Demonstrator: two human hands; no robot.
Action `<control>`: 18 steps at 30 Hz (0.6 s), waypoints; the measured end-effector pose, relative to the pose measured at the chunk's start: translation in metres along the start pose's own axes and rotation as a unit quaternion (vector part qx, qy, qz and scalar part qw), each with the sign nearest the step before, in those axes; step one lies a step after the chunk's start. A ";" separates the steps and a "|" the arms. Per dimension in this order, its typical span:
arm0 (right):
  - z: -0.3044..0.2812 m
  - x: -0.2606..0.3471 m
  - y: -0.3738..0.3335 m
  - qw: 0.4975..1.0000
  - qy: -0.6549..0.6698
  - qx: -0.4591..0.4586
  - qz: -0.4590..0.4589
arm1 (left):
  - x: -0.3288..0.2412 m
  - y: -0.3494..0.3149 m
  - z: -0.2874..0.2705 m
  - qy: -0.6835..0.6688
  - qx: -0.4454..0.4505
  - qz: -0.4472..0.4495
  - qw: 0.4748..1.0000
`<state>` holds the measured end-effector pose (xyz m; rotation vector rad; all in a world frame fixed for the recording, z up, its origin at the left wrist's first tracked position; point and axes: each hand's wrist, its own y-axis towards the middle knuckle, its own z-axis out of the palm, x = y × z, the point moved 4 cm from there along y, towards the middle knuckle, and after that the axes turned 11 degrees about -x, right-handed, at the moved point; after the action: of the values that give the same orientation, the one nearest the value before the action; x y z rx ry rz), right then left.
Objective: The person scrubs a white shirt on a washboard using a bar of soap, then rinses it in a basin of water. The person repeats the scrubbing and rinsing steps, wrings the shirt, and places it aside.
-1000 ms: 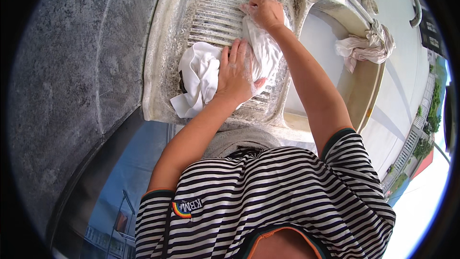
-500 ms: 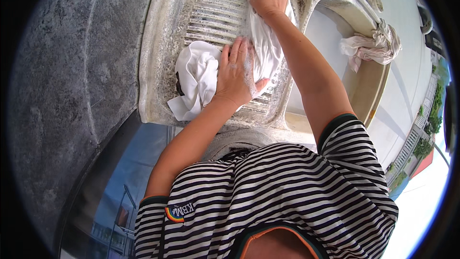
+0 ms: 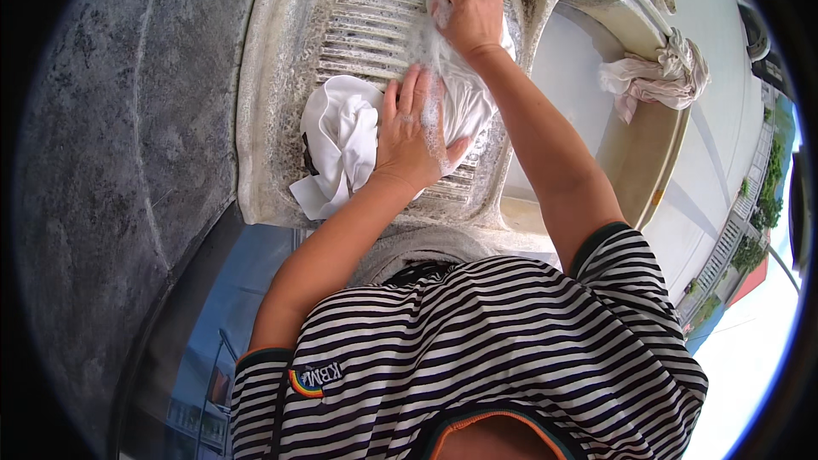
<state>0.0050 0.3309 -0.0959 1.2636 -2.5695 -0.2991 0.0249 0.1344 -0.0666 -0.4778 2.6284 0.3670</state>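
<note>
The wet white cloth (image 3: 469, 94) is lying along the right side of the ridged washboard (image 3: 365, 34), and both hands are working on it! The right hand (image 3: 473, 17) is curling its fingers into the bunched, sudsy far end; the left hand (image 3: 413, 129) is pressing palm-down on the near part, fingers slightly parted, thumb spread wide, foam clinging to the skin. This cloth is looking soft and limp, probably weighty with water and slippery with suds — so that gathered end is seeming the surest hold, a flat palm pinning the rest. Beneath, straight ribs are running across a worn, speckled slab. Left of the left hand, smoother white fabric (image 3: 342, 128) is sitting in loose, rounded folds.
</note>
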 end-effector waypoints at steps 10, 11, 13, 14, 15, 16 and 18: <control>-0.085 0.041 -0.097 0.986 0.150 0.032 -0.066 | 0.006 -0.002 0.007 0.004 0.008 -0.020 1.000; -0.107 0.049 -0.127 0.986 0.139 0.042 -0.079 | 0.007 -0.005 0.004 0.022 0.020 -0.005 1.000; -0.096 0.036 -0.162 0.978 0.157 -0.028 -0.133 | 0.006 -0.002 0.008 0.031 0.011 0.017 0.999; -0.080 0.025 -0.160 0.972 0.172 -0.056 -0.149 | 0.006 -0.006 0.013 0.023 -0.002 0.024 0.999; -0.059 0.018 -0.131 0.979 0.110 -0.066 -0.159 | 0.005 -0.003 0.009 -0.010 0.004 -0.008 1.000; -0.038 0.014 -0.089 0.982 0.047 -0.078 -0.165 | 0.004 0.000 0.005 -0.039 0.010 -0.036 0.999; 0.002 -0.009 -0.007 0.998 -0.022 -0.061 0.008 | 0.003 -0.001 0.005 -0.035 0.007 -0.024 0.999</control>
<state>0.0146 0.3336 -0.1015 1.2052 -2.5546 -0.4775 0.0246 0.1343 -0.0725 -0.5132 2.5457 0.3440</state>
